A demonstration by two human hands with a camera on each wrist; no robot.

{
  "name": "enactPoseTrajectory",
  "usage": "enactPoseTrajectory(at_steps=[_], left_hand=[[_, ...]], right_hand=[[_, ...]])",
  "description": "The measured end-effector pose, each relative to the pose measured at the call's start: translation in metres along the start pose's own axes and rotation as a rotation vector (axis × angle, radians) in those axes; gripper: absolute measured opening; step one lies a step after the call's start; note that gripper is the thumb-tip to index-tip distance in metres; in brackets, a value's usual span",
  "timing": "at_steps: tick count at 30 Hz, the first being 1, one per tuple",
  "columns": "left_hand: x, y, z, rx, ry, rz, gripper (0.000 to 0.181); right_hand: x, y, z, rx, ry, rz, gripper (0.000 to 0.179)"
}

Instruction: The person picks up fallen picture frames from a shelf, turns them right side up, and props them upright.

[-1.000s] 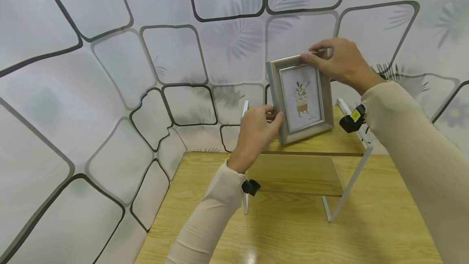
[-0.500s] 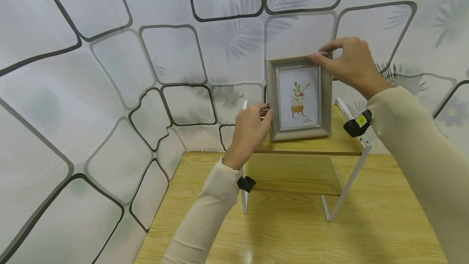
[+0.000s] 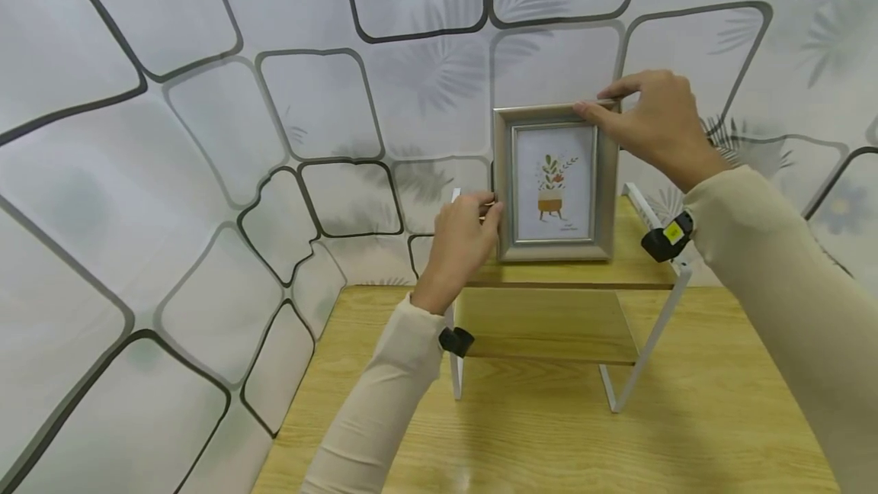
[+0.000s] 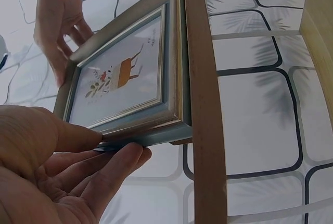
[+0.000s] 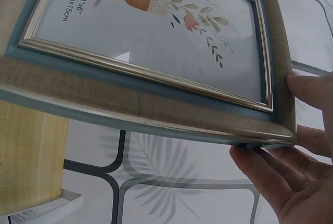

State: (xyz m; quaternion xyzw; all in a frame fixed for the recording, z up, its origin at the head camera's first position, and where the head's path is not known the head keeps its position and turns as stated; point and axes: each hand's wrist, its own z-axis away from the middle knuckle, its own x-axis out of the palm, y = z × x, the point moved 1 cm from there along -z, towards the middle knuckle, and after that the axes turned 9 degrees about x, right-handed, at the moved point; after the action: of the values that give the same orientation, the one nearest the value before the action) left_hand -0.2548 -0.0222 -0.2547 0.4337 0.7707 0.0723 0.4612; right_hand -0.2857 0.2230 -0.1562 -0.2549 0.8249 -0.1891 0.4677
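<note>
A silver-beige picture frame (image 3: 605, 197), holding a printed plant-pot picture (image 3: 554, 189), stands nearly upright on the upper board (image 3: 645, 250) of a small two-tier shelf. My right hand (image 3: 658, 124) pinches its top right corner, thumb in front and fingers behind, as the right wrist view shows. At the frame's left side, my left hand (image 3: 461, 242) holds the edge lightly between thumb and fingers. From the left wrist view, the left thumb (image 4: 78, 138) lies along the edge and the bent fingers (image 4: 117, 174) sit by its blue-grey side. The back of the frame is hidden.
The shelf has white metal legs (image 3: 652, 357) and a lower board (image 3: 549, 326). It stands on a wood-grain tabletop (image 3: 549, 441). A patterned wall (image 3: 439, 97) rises close behind, and another wall (image 3: 89, 250) runs along the left.
The picture frame has turned from an angled, tilted pose to face forward and stand straight on the upper board. Both hands have shifted slightly with it, the left one moving a little left.
</note>
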Motion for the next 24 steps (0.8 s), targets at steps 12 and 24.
enactPoseTrajectory(at_steps=[12, 24], left_hand=[[-0.004, -0.002, 0.000, -0.017, -0.005, 0.004, 0.028], [-0.013, -0.005, 0.005, 0.035, 0.061, -0.018, 0.038]], right_hand=[[0.002, -0.003, 0.002, 0.000, 0.017, 0.000, 0.063], [-0.008, 0.005, 0.007, -0.006, -0.005, -0.012, 0.063]])
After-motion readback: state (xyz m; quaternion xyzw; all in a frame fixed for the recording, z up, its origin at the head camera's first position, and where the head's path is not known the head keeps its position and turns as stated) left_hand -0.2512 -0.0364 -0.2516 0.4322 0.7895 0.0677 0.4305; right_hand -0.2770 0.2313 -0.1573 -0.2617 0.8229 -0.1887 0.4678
